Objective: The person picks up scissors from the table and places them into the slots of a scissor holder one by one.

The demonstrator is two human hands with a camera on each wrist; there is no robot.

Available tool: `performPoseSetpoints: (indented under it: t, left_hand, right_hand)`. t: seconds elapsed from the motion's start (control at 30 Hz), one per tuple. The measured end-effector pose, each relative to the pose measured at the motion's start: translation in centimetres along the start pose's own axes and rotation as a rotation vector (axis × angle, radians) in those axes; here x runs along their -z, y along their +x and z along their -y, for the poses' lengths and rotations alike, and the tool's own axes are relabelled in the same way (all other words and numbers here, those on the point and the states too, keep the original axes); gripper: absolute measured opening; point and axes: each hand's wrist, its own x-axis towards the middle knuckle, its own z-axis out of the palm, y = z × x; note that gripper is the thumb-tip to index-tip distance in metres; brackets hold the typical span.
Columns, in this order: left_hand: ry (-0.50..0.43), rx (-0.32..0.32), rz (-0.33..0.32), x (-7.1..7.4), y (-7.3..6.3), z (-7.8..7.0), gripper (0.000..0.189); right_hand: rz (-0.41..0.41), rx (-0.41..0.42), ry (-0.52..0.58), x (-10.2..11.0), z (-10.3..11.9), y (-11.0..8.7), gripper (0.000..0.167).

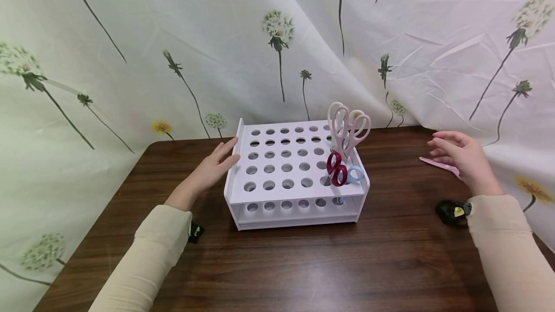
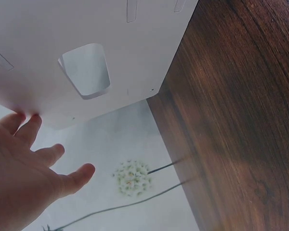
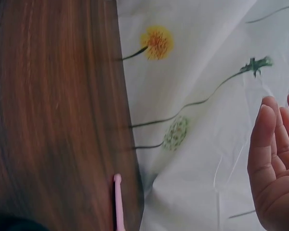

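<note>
A white rack with rows of round holes stands mid-table. My left hand rests its fingertips against the rack's left side panel; in the left wrist view, the fingers of the hand are spread below the panel's cut-out. In the rack's right columns stand pale pink scissors, dark red scissors and light blue scissors, handles up. At the right, my right hand hovers with loosely bent fingers and holds nothing. Below it lies a slim pink item, partly hidden by the hand; its kind is unclear.
The dark wooden table backs onto a white curtain printed with dandelions. Its folds reach the table's back and right edges. Black bands with dark devices sit at both wrists, the right one low over the table.
</note>
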Motion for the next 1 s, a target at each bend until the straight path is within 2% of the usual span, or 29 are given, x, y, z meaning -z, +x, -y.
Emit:
performPoseSetpoints:
  t: [0.23,0.33,0.43,0.5,0.57,0.67,0.8,0.9,1.0]
  left_hand:
    - [0.003,0.000,0.001,0.0,0.0,-0.1,0.063]
    - [0.001,0.004,0.002,0.0,0.0,-0.1,0.063]
    - [-0.001,0.010,0.002,0.1,0.0,0.0,0.063]
    - [-0.002,0.012,0.002,0.1,0.0,0.0,0.064]
    - [0.000,0.012,0.000,0.1,0.0,0.0,0.064]
    - [0.000,0.009,-0.002,0.1,0.0,0.0,0.064]
    - [-0.004,0.008,0.004,0.1,0.0,0.0,0.064]
    - [-0.008,0.006,0.006,0.1,0.0,0.0,0.064]
    - [-0.010,0.005,0.006,0.1,0.0,0.0,0.064]
  right_hand:
    - [-0.024,0.005,-0.042,2.0,-0.8,0.2,0.012]
    - [-0.012,0.005,-0.090,3.7,-2.0,0.7,0.010]
    - [-0.059,-0.022,-0.102,5.5,-3.6,1.5,0.014]
    - [-0.056,-0.024,-0.127,6.2,-4.1,1.7,0.015]
    - [-0.068,-0.032,-0.101,6.1,-3.9,1.4,0.014]
    - [-0.034,-0.036,-0.130,5.3,-2.7,0.5,0.012]
    - [-0.078,-0.123,-0.167,4.6,-1.6,-0.6,0.020]
    - [-0.092,-0.172,-0.174,4.7,-1.5,-1.0,0.025]
    - [-0.091,-0.173,-0.147,5.6,-2.3,-0.9,0.022]
